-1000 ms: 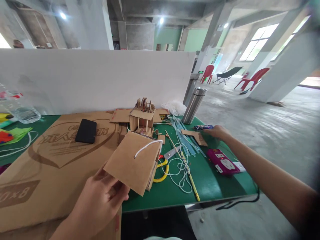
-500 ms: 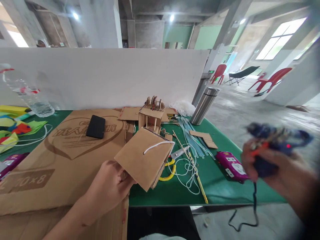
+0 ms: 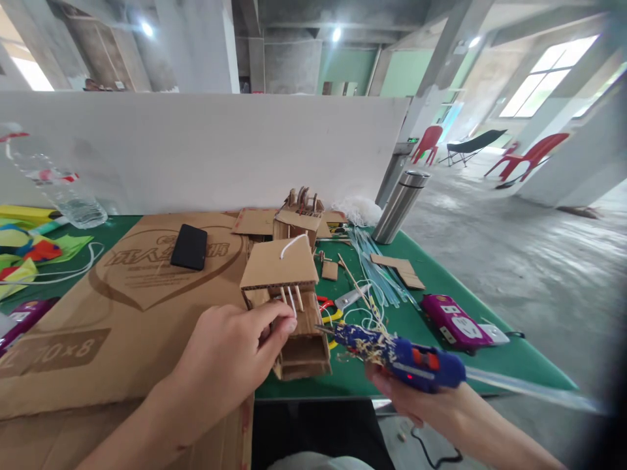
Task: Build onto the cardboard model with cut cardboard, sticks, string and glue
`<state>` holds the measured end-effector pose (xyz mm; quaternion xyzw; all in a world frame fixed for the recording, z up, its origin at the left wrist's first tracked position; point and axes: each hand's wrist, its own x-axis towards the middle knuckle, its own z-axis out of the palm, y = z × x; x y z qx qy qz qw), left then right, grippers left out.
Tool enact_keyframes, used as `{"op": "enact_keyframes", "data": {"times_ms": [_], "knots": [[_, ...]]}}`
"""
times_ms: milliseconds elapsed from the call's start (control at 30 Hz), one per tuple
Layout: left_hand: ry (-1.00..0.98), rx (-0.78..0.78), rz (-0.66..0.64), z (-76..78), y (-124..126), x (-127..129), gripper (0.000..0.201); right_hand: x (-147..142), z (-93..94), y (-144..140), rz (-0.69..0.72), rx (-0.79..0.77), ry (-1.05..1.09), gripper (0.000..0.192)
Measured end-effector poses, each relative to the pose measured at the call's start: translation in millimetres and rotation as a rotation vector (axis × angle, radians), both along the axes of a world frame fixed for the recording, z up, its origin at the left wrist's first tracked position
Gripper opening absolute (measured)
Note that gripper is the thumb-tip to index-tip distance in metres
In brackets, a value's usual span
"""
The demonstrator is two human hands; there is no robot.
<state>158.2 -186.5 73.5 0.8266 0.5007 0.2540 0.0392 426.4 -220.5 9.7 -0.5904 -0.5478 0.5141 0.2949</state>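
A cardboard model (image 3: 279, 264) with a flat top and an opening low in its front stands before me. White string (image 3: 287, 245) curves over its top and hangs at the front between short wooden sticks (image 3: 300, 297). My left hand (image 3: 240, 343) is closed, pinching the string's end by thumb and forefinger near those sticks. In my right hand (image 3: 416, 398) is a blue hot glue gun (image 3: 399, 356), its nozzle pointing left, close to the model's right side. A clear glue stick (image 3: 529, 388) juts out of its back, and dried glue strands cling to its front.
Yellow-handled scissors (image 3: 337, 312), tangled string and clear glue sticks (image 3: 375, 261) lie right of the model. Farther right are a purple case (image 3: 453, 320) and a steel flask (image 3: 401, 207). A black phone (image 3: 189, 247) rests on the cardboard sheet (image 3: 161, 352). Another cardboard model (image 3: 298, 222) stands behind.
The cardboard model has turned so its front faces me. My left hand has shifted from its lower edge to the string. The glue gun has come in leftward from the far right.
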Motion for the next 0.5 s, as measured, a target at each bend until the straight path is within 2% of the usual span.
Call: {"op": "enact_keyframes", "data": {"times_ms": [100, 267, 500], "knots": [[-0.014, 0.120, 0.010, -5.8, -1.9, 5.6, 0.023, -2.0, 12.5, 10.3, 0.122, -0.098, 0.044, 0.052], [-0.090, 0.248, -0.009, -19.4, -7.9, 8.1, 0.022, 2.8, 25.4, 27.3, 0.106, -0.087, 0.027, 0.057], [-0.225, 0.108, -0.029, -28.4, -16.2, 4.9, 0.009, -3.9, 37.6, 36.6, 0.138, -0.120, -0.121, 0.043]]}}
